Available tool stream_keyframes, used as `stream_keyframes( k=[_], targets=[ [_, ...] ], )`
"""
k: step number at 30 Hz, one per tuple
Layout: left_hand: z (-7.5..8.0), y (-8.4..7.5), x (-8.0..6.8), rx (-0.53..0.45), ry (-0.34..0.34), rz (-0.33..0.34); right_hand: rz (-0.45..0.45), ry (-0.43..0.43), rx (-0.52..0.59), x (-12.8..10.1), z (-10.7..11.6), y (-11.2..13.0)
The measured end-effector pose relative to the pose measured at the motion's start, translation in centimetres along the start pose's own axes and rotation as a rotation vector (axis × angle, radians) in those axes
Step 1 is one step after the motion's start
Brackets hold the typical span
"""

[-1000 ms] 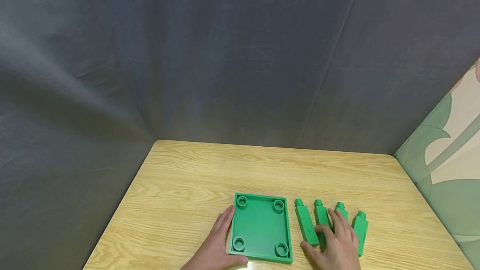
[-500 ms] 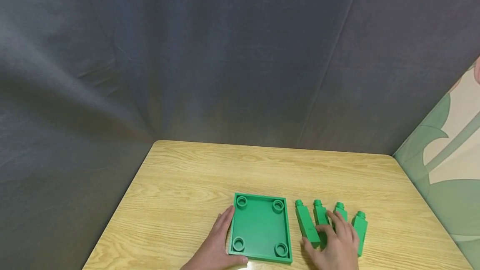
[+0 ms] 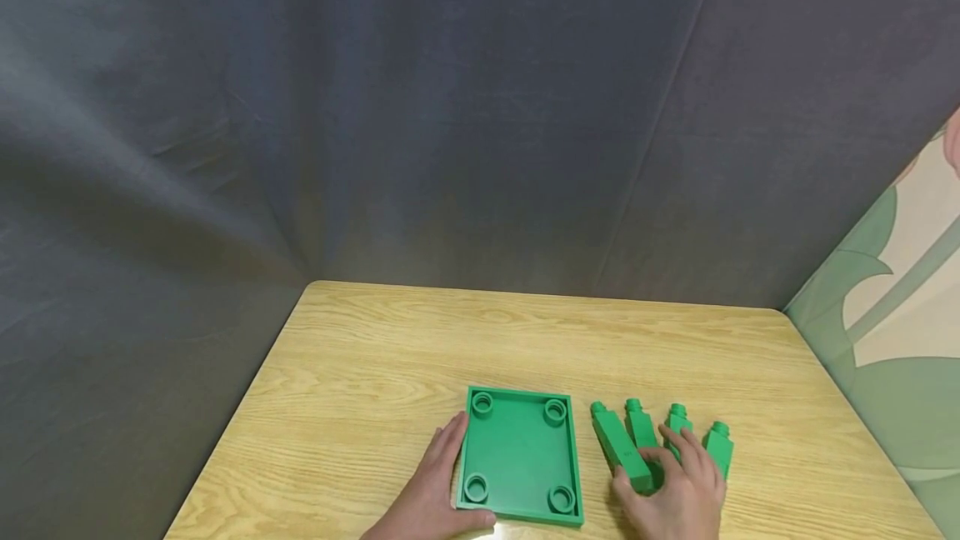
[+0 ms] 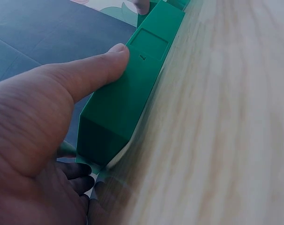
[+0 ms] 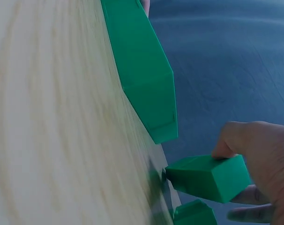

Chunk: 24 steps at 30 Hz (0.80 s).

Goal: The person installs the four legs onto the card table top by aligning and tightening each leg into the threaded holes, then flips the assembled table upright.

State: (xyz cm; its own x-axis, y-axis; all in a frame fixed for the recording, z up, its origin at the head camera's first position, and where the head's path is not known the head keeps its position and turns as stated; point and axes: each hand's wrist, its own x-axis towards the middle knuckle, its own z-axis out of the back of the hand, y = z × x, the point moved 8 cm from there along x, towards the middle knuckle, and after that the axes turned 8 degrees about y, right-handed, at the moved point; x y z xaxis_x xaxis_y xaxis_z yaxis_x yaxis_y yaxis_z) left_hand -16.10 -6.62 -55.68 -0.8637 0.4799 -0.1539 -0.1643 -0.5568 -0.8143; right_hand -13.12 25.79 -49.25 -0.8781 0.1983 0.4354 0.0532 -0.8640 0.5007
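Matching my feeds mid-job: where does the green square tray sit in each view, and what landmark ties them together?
Head: the green square tray lies low in the picture, just right of centre.
Left wrist: the tray slants from the top edge down to left of centre, the thumb of the left hand on it.
Right wrist: the tray slants from the top edge to about mid-picture.
Shared landmark: the wood-grain tabletop.

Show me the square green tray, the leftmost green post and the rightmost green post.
Square green tray [image 3: 519, 458], head view, bare floor.
Leftmost green post [image 3: 620, 445], head view, body's middle.
Rightmost green post [image 3: 719, 449], head view, body below the threaded neck.
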Motion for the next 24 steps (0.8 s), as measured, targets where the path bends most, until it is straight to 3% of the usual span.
stream_keyframes(
  k=[7, 18, 24],
  targets=[
    [0.0, -0.2, 0.0, 0.002, -0.003, -0.007, 0.046, -0.074, 0.11, -0.1, 0.4, 0.5],
    [0.0, -0.1, 0.0, 0.005, 0.001, -0.006, 0.073, -0.046, 0.251, 0.3, 0.9, 1.8],
    [0.1, -0.1, 0.1, 0.02, -0.014, -0.027, 0.053, -0.084, 0.369, 0.3, 1.9, 2.1]
  ],
)
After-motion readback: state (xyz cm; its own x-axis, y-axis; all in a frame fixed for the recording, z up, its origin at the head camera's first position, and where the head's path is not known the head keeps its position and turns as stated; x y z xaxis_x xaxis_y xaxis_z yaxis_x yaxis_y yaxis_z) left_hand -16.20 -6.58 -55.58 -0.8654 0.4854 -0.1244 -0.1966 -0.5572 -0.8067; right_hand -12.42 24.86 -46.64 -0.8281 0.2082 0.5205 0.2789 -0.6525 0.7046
